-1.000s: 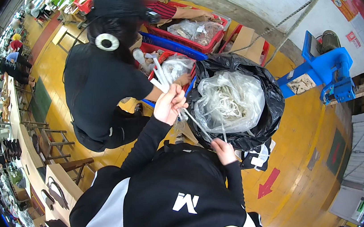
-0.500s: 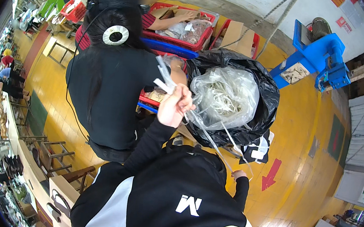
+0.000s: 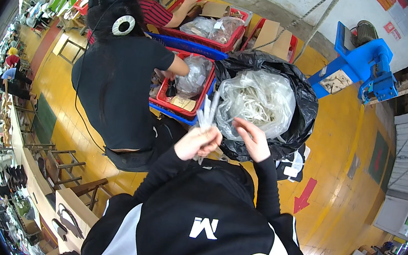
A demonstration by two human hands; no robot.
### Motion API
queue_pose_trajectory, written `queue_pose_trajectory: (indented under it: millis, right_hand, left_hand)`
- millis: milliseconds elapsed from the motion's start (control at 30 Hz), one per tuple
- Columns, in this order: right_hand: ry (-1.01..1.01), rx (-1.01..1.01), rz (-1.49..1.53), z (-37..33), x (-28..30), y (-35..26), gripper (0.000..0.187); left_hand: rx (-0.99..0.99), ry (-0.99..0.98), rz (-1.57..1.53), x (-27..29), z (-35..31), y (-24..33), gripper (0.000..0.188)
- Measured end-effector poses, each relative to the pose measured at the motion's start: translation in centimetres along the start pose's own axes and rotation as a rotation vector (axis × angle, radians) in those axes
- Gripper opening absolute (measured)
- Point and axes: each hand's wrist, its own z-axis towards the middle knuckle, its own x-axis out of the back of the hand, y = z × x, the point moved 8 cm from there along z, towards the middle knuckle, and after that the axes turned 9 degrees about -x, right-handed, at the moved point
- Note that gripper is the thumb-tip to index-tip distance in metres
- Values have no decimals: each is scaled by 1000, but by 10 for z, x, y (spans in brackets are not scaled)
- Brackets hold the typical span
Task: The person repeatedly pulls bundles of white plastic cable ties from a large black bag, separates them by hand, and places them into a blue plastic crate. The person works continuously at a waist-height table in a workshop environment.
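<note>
My left hand [image 3: 199,142] is closed around a small bunch of whitish translucent strips [image 3: 208,111]. Their ends stick up above the fist, and a few show below it. To its right, my right hand [image 3: 254,139] has its fingers stretched out and apart, slightly blurred, with nothing visible in them. It is over the near edge of a clear plastic bag [image 3: 228,95], which lies inside a larger black plastic bag [image 3: 307,96]. A tangled heap of white strips [image 3: 259,106] fills the clear bag.
A co-worker in black [image 3: 113,87] sits at my left, reaching into a red crate [image 3: 196,107] of bagged items. Another person's striped sleeve [image 3: 155,13] is near a second red crate [image 3: 231,45]. A blue machine [image 3: 354,64] stands at the far right; a rope [image 3: 321,22] hangs nearby.
My right hand has come up from low on the right to the bag's edge, no longer drawing out long strips. My left hand has lowered with its bunch. The co-worker leans away leftward.
</note>
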Motion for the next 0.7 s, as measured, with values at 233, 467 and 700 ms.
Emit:
queue_pose_trajectory:
  millis: [233,467,700]
  right_hand:
    - [401,-356,-678,83,75,179,24]
    - [38,-176,-52,10,-27,52,12]
    - [-76,-319,-151,-71,-25,53,17]
  left_hand:
    - [-96,74,-146,11,-10,-17,31]
    - [109,382,-209,67,9,-114,50]
    - [-55,111,-653,23,66,-16,39]
